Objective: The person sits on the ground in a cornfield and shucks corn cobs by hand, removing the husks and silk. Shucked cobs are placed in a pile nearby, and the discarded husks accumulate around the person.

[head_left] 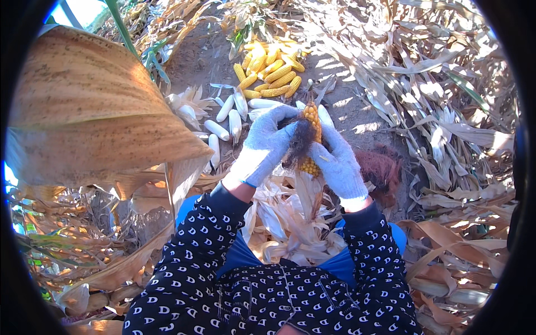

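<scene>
Both of my hands wear whitish knit gloves and meet in front of me around a yellow ear of corn (312,115). My right hand (339,166) grips the ear from the right, thumb across its lower kernels. My left hand (262,146) is closed on a dark brown tuft of corn silk (302,137), which lies against the ear's left side. The ear stands tip up. Pale dry husk (309,195) hangs from its lower end. Some fingertips of both hands are hidden behind the ear and silk.
Beyond my hands lies a pile of husked yellow ears (271,70). Several white ears (216,130) lie nearer, at the left. Loose husks (273,220) cover the ground between my knees. A reddish-brown heap of silk (379,172) sits right. A large dry leaf (100,111) blocks the left side.
</scene>
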`<action>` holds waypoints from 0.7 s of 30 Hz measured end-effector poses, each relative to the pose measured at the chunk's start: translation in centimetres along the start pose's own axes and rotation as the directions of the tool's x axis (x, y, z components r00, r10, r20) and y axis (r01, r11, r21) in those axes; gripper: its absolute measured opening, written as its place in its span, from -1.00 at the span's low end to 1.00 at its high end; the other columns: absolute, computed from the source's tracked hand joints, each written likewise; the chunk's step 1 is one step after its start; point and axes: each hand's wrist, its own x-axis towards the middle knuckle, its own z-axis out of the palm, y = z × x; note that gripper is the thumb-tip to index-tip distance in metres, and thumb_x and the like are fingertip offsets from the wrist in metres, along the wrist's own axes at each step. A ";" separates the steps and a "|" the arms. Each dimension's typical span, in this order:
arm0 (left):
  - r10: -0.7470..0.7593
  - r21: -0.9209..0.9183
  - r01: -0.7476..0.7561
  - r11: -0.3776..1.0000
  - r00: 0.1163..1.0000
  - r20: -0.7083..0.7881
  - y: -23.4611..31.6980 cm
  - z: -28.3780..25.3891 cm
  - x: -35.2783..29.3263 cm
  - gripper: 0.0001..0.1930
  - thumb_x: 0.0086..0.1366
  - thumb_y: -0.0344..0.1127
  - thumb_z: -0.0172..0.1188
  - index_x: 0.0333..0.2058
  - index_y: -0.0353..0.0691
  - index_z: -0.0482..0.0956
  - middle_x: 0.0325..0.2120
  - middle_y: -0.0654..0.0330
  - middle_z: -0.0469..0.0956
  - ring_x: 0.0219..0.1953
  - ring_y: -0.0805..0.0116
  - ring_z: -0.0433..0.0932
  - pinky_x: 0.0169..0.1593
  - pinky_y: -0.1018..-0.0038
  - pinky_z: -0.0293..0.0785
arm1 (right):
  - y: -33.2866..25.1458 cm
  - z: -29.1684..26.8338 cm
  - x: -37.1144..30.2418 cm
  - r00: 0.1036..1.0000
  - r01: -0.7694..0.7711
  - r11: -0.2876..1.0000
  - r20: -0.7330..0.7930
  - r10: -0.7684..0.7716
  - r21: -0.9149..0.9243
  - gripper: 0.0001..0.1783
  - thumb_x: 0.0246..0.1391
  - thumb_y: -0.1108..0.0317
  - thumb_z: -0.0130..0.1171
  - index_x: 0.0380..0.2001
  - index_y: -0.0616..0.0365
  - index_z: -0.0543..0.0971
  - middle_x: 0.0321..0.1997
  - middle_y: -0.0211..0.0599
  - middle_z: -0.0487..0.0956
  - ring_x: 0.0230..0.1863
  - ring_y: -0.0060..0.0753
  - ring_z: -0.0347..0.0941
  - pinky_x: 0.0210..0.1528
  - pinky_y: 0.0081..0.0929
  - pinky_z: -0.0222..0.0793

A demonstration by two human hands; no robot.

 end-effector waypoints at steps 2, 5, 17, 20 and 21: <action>-0.005 -0.014 0.005 1.000 1.000 -0.012 -0.4 0.0 0.1 -0.72 0.42 -0.34 0.33 0.04 -0.31 0.64 -0.09 0.21 0.66 -0.05 0.51 0.59 0.05 0.54 0.55 | -0.7 0.1 -0.1 0.999 -0.039 0.999 -0.011 0.039 0.027 -0.45 0.30 0.40 0.28 0.32 0.24 0.47 0.15 -0.15 0.63 0.13 -0.41 0.54 0.23 -0.38 0.46; 0.018 0.076 -0.015 0.997 0.999 -0.042 -0.7 0.2 0.0 -0.76 0.45 -0.33 0.30 0.00 -0.31 0.66 -0.14 0.24 0.66 -0.09 0.52 0.60 -0.01 0.56 0.55 | 0.0 0.0 -0.3 0.997 0.005 0.997 -0.076 -0.012 -0.079 -0.43 0.28 0.40 0.30 0.33 0.25 0.47 0.15 -0.14 0.64 0.11 -0.41 0.56 0.21 -0.39 0.48; -0.287 -0.576 0.221 0.787 0.958 -0.025 -1.1 0.5 0.9 -0.79 0.56 -0.33 0.07 0.00 -0.22 0.64 -0.18 0.25 0.68 -0.16 0.35 0.65 0.01 0.43 0.57 | 1.2 -1.1 0.3 0.979 -0.076 0.905 -0.141 0.147 0.419 -0.44 0.41 0.35 0.19 0.39 0.28 0.40 0.23 -0.25 0.56 0.22 -0.44 0.49 0.31 -0.41 0.39; -0.170 -0.484 0.120 0.867 0.984 -0.061 -2.3 0.4 0.2 -0.67 0.59 -0.18 -0.03 0.12 -0.16 0.60 -0.02 0.15 0.68 -0.03 0.25 0.65 0.16 0.34 0.54 | 1.2 -1.2 0.5 0.988 -0.017 0.892 -0.131 0.085 0.453 -0.44 0.49 0.32 0.06 0.44 0.27 0.30 0.27 -0.20 0.50 0.26 -0.31 0.48 0.36 -0.27 0.40; -0.164 -0.464 0.113 0.879 0.984 -0.071 -2.2 0.7 0.1 -0.67 0.58 -0.18 -0.03 0.13 -0.15 0.59 -0.01 0.14 0.67 0.00 0.25 0.64 0.17 0.34 0.54 | 1.4 -1.3 0.5 0.983 -0.013 0.871 -0.154 0.101 0.491 -0.45 0.49 0.31 0.06 0.43 0.28 0.31 0.26 -0.20 0.51 0.25 -0.30 0.49 0.36 -0.25 0.40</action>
